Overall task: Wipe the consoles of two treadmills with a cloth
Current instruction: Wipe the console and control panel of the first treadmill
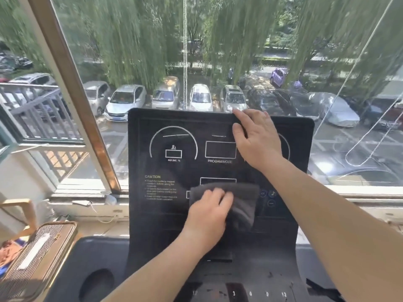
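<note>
Head view: a grey cloth (245,201) is pressed against the lower centre of the black treadmill console (152,118) by the left hand (207,212), its fingers laid on top, lightly bent, nothing pinched. The right hand (257,138) is spread flat on the console's upper right, fingers apart, index tip at the top edge. Parked cars (126,101) are seen through the window behind.

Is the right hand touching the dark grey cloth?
Apart. The head view shows the right hand resting at the top of the black treadmill console, with bare panel between it and the dark grey cloth under the left hand.
</note>
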The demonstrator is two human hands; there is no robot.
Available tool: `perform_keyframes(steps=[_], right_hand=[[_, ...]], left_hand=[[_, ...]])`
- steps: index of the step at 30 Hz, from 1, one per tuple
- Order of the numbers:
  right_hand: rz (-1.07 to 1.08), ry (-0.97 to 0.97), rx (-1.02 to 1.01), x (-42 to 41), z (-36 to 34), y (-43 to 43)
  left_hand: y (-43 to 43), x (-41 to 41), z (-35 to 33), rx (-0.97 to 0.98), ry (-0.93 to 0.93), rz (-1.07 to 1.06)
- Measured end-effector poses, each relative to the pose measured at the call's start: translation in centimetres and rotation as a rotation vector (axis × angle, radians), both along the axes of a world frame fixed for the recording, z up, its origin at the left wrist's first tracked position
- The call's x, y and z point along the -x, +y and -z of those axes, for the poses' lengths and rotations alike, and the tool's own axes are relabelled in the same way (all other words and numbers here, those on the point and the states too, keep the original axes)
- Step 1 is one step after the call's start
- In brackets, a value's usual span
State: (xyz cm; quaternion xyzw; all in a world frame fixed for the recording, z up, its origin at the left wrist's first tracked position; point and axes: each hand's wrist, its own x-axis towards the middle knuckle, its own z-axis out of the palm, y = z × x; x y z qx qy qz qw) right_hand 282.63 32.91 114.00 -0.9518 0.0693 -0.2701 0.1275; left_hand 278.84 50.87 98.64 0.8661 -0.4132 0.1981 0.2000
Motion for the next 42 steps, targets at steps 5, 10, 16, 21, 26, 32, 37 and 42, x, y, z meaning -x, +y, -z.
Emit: perform_keyframes(steps=[5, 10, 16, 21, 26, 32, 37, 42], right_hand=[[-0.08, -0.023, -0.052, 0.1, 0.4, -0.7], [-0.101, -0.054, -0.044, -0.2, 0.8, -1.1], [-0.098, -0.13, -0.105, -0.3, 1.3, -0.5], [-0.093, -0.123, -0.105, 0.1, 1.0, -0.4], [-0.076, -0.099, -0.079, 0.0, 1.0, -0.3], [-0.06, -0.08, -0.071, -0.2, 1.4, -0.2], [-0.018, -0.071, -0.116, 1.0, 2.3, 1.8], [-0.142, -0.173, -0.204, 4.5, 7.2, 7.1]], left_hand=[[0.9, -0.4, 1.5, -0.328, -0.029, 0.283], [0.7, -5.9, -6.8, -0.008, -0.153, 0.003], [-1.4, -3.2, -4.9, 0.243, 0.054, -0.19], [0.6, 0.6, 2.2, -0.334, 0.022, 0.276], [0.9, -4.0, -4.2, -0.2, -0.088, 0.195], [1.6, -6.4, -8.7, 0.237, 0.011, -0.217], [2.6, -1.9, -1.8, 0.102, 0.049, -0.096], [4.7, 2.4, 3.2, -0.097, 0.203, -0.015]])
